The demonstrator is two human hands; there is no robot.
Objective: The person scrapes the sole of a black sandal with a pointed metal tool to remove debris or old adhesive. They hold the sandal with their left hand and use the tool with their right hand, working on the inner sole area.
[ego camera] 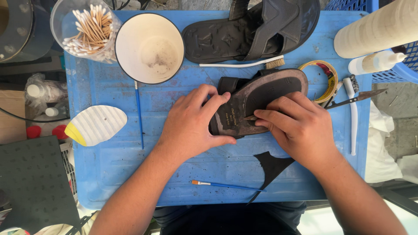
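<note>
A dark sandal lies sole-up on the blue plastic table. My left hand grips its heel end, fingers on the worn brown sole and thumb under the edge. My right hand rests on the sole's middle, fingertips pinching a small brown piece at the sole surface. A cut black rubber sheet piece lies just below the sandal, near my right wrist.
A second black sandal, white cup, cotton-swab jar, toothbrush, tape roll, scissors, white tool, glue bottle, two blue brushes and a white-yellow sole piece surround the work.
</note>
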